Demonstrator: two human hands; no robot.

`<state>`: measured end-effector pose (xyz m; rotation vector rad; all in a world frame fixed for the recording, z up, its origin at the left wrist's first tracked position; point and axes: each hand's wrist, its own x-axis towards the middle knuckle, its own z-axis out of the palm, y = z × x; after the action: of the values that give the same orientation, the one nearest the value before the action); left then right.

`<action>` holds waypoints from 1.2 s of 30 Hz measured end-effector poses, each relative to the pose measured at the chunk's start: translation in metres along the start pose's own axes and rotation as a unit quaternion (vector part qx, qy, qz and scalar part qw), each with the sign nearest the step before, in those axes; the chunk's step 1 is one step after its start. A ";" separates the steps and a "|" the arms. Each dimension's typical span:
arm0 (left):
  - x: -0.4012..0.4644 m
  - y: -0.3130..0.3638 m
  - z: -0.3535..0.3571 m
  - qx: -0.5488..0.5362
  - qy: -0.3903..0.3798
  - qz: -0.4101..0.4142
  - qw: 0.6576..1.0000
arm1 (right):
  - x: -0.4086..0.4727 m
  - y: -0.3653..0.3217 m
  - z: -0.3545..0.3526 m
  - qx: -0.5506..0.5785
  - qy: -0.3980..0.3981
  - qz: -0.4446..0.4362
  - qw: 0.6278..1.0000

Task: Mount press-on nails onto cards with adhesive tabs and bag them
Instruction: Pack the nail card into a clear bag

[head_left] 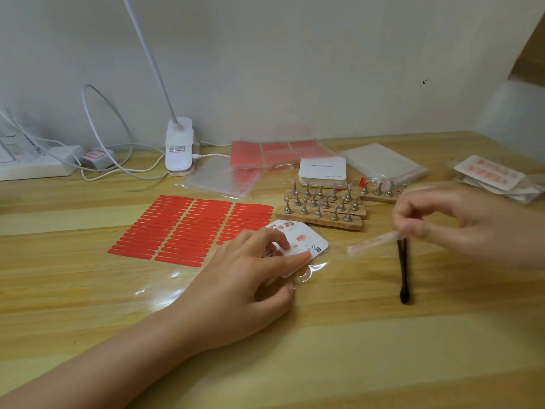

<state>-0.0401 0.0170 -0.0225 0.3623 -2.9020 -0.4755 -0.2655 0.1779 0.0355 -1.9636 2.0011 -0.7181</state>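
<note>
Head view, left hand: the left hand (pixel 253 278) lies flat over a clear bag (pixel 312 270) on the table (pixel 383 349), its straight index fingertip pressing the printed card (pixel 303 246) inside, probably to stop the slippery film sliding while the other hand works at the mouth.
Head view, right hand: the right hand (pixel 442 219) is lifted, thumb and curled fingers pinching a thin pale strip (pixel 371 242) that seems to be the bag's flap or seal liner; motion blur hides which.
Tweezers: black tweezers (pixel 403 270) lie just below that hand, set down within easy reach.
Adhesive tabs: the sheet of red tabs (pixel 188 228) lies just left of the card, touching the bag's edge.
Nail stands: wooden strips of metal nail holders (pixel 321 205) sit behind the card; most look bare.
Supplies: a card stack (pixel 323 169) and spare bags (pixel 383 163) wait at the back.
Finished sets: bagged cards (pixel 495 175) are piled far right, clear of the work.
Stage: likely sealing this bag.
</note>
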 end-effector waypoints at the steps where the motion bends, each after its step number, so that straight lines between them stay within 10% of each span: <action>1: 0.000 0.000 0.000 0.000 0.003 0.001 1.000 | -0.001 0.004 -0.004 0.001 0.017 0.006 1.000; 18: -0.005 0.002 -0.002 -0.003 0.035 0.018 0.999 | -0.001 0.034 -0.017 0.010 0.337 0.098 0.936; 36: -0.011 0.000 -0.011 -0.057 0.097 0.095 0.989 | -0.005 0.044 -0.007 -0.058 0.214 0.239 0.945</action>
<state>-0.0269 0.0164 -0.0138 0.1059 -2.6727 -0.5391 -0.3073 0.1830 0.0185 -1.3494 2.6901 -0.9720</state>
